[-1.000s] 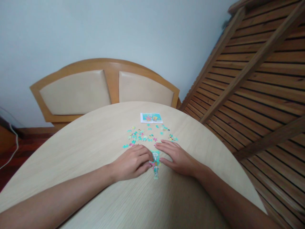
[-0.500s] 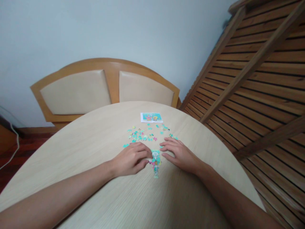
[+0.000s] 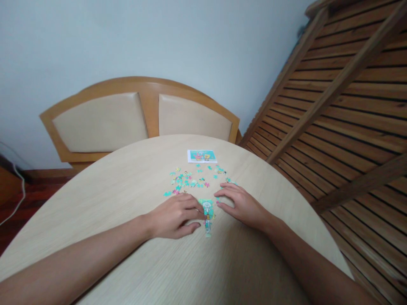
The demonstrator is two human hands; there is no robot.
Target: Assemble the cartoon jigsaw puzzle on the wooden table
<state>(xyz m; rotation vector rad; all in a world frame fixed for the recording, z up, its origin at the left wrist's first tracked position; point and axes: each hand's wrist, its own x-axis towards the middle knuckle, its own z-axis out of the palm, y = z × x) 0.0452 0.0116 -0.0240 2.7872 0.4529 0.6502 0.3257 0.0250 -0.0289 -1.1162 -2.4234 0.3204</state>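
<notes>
A partly joined jigsaw puzzle (image 3: 207, 205), a narrow upright strip with a pale cartoon figure on turquoise, lies on the table in front of me. My left hand (image 3: 181, 215) rests at its left side; the fingertips reach over the strip's middle and the thumb is apart. To the right, my right hand (image 3: 240, 202) hovers or rests with thumb and fingers apart. A small pink puzzle piece (image 3: 218, 202) shows by its thumb; whether they touch I cannot tell. The left fingers hide part of the strip's left edge.
Several loose puzzle pieces (image 3: 187, 181) lie scattered beyond my hands. Behind them is a picture card (image 3: 202, 156) with cartoon figures. The round wooden table (image 3: 127, 178) meets a padded bench back (image 3: 149, 110); a slatted wooden panel (image 3: 333, 106) leans at the right.
My left hand has shifted slightly right and nearer, its fingers now over the strip and its thumb lower. A pink piece now shows by my right thumb.
</notes>
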